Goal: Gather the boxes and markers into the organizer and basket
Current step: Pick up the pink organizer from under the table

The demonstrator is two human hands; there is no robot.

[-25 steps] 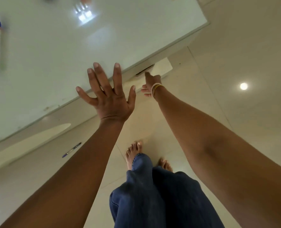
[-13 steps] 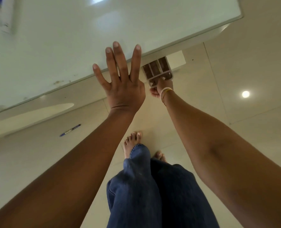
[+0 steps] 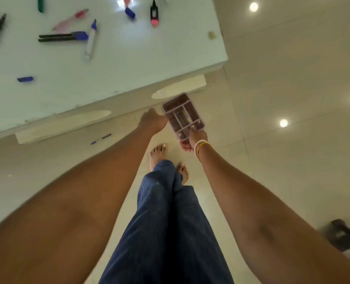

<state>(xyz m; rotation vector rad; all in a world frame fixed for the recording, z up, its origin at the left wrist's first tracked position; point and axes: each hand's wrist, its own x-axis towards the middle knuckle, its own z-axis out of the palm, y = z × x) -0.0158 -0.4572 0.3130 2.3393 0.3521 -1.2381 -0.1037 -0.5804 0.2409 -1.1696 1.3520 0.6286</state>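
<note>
Right hand (image 3: pixel 192 140) had its fingers clamped on the organizer's (image 3: pixel 183 115) near end, down below the table (image 3: pixel 129 64), left hand (image 3: pixel 153 120) alongside, fingers hidden; I'd lift it level so nothing spilled.

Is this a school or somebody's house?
I can't tell for sure. It looks like an indoor room, maybe a home or office: a white table scattered with markers, a shiny tiled floor reflecting ceiling lights, and the person is barefoot.

White table (image 3: pixel 129 64) with scattered markers (image 3: pixel 63 37)
</note>
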